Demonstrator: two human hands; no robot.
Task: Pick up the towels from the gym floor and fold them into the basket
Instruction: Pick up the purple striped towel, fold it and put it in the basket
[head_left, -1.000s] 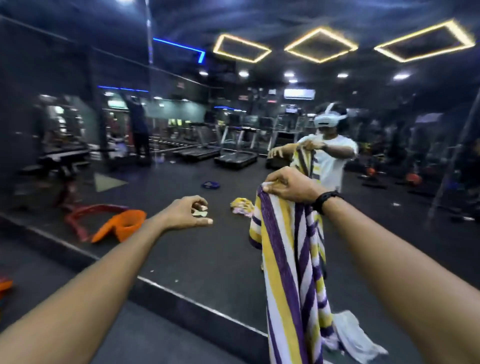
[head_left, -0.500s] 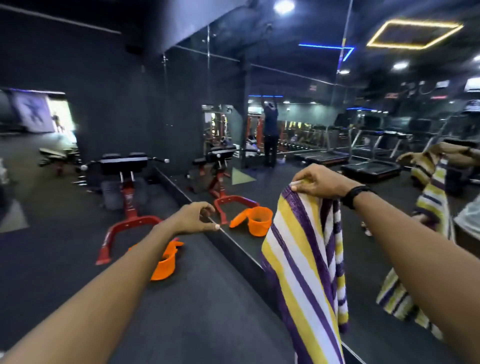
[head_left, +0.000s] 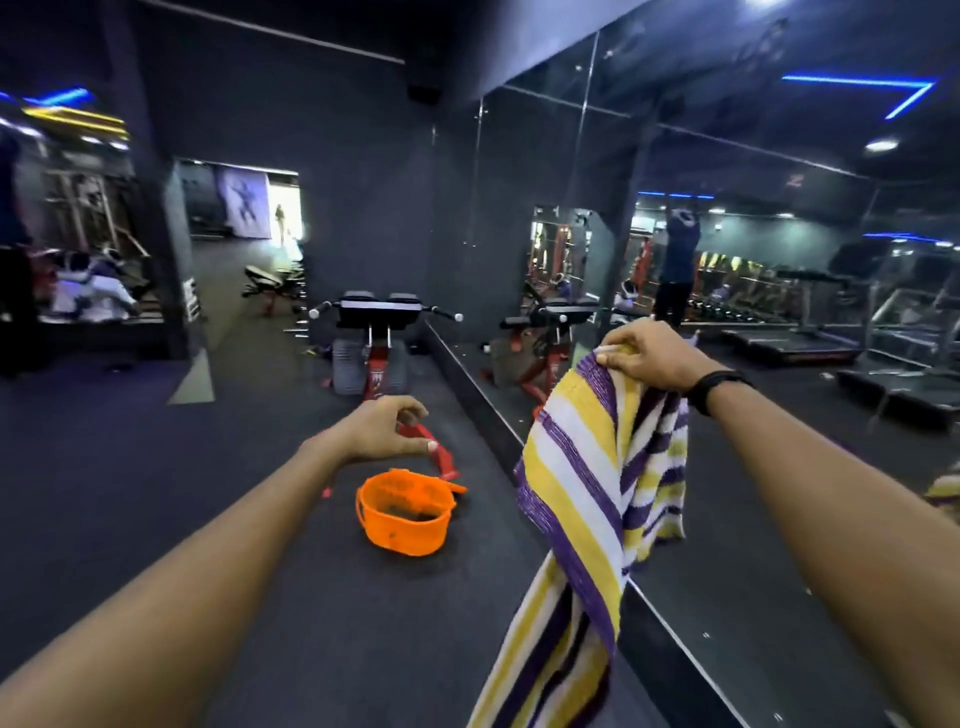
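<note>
A purple, yellow and white striped towel (head_left: 582, 499) hangs from my right hand (head_left: 649, 358), which grips its top edge at chest height by the mirror wall. The cloth twists and trails down to the bottom of the view. My left hand (head_left: 384, 428) is stretched out in front, fingers loosely curled with nothing in them. Just below and beyond it an orange plastic basket (head_left: 402, 519) stands on the dark gym floor, left of the hanging towel. I cannot make out anything inside the basket.
A red-framed bench machine (head_left: 376, 343) stands behind the basket, its red foot bar (head_left: 439, 457) reaching close to the rim. The mirror wall (head_left: 727, 260) runs along the right with a low ledge. A doorway (head_left: 283, 208) opens far left.
My view has swung left, away from the mirror. The orange basket now lies directly ahead and closer. My right hand keeps the towel raised; my left hand stays extended with nothing in it.
</note>
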